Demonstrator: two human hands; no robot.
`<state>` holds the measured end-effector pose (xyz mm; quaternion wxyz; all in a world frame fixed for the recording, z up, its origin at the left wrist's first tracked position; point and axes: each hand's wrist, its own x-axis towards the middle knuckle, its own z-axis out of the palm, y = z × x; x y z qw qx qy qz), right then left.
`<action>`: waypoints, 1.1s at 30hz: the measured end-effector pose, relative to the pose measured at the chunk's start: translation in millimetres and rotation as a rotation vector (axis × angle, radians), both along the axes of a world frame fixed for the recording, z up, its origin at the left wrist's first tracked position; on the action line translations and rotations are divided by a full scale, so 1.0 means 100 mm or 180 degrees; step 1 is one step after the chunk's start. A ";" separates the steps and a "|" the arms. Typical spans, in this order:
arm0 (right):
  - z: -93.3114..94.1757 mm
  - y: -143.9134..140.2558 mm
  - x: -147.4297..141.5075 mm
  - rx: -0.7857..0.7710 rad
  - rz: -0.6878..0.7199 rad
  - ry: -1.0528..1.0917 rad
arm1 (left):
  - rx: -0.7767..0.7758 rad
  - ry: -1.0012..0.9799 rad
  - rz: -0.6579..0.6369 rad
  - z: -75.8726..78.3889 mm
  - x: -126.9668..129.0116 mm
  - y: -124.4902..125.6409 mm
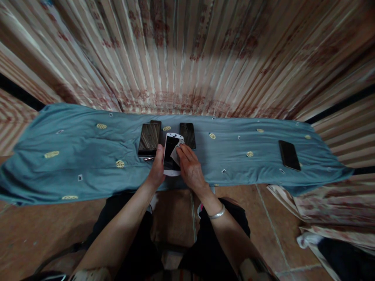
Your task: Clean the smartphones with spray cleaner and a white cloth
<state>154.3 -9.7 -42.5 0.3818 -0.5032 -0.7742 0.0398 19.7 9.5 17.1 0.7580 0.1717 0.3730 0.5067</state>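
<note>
Left fingers grip a white phone, right fingers a cloth.

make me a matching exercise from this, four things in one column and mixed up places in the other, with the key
Things
1. white-framed phone
2. pale wipe
3. silver bracelet
4. lone dark phone

Places
A. around the right wrist
B. lying toward the right end of the blue-green cloth
C. in the left hand
D. in the right hand

Pairs: 1-C, 2-D, 3-A, 4-B
</note>
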 end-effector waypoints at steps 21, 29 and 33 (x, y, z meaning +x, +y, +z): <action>0.03 -0.03 -0.01 -0.0024 0.0136 0.0042 | -0.0049 0.0139 0.0032 0.03 0.03 -0.01; 0.05 -0.05 -0.03 -0.0102 0.0262 -0.0047 | 0.0021 0.0210 0.0002 -0.01 0.03 0.02; 0.06 -0.08 -0.06 -0.0119 0.0388 -0.0098 | 0.0062 0.0258 0.0101 -0.03 0.00 0.04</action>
